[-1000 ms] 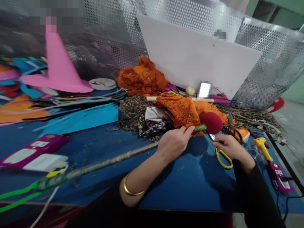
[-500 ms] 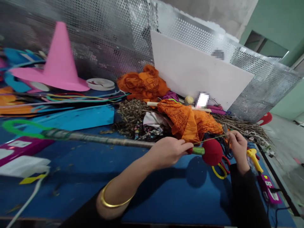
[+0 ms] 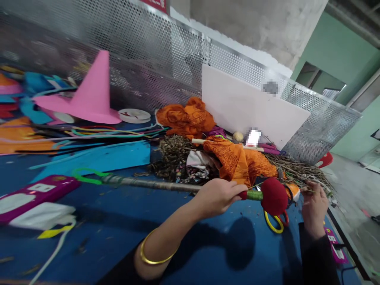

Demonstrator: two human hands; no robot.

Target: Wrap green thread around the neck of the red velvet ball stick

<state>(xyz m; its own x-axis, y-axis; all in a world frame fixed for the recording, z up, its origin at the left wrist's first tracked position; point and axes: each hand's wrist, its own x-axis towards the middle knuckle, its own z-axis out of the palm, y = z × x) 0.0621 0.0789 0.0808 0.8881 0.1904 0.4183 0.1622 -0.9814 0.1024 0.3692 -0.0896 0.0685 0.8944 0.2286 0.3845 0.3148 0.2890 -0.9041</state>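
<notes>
My left hand [image 3: 218, 196], with a gold bangle at the wrist, is wrapped round a long stick [image 3: 157, 185] above the blue table. A red ball [image 3: 274, 196] sits on the stick's right end, beside a green wrapped band [image 3: 254, 195]. At the other end is a bright green loop [image 3: 87, 176]. To the right of the ball, my right hand [image 3: 315, 204] has its fingers pinched together, blurred by motion; what they hold is too small to name. A thin strand rises near the green band.
Scissors with yellow and red handles [image 3: 274, 223] lie beneath the ball. Behind are orange cloth [image 3: 240, 158], twigs [image 3: 299, 168] and a white board [image 3: 249, 107]. A pink cone hat [image 3: 95, 95] and purple power strip [image 3: 40, 194] are at left; a metal mesh screen [image 3: 184, 51] stands behind.
My right hand has moved right and lower, away from the ball. The view has shifted, and the stick and my left hand appear slightly lower and further right.
</notes>
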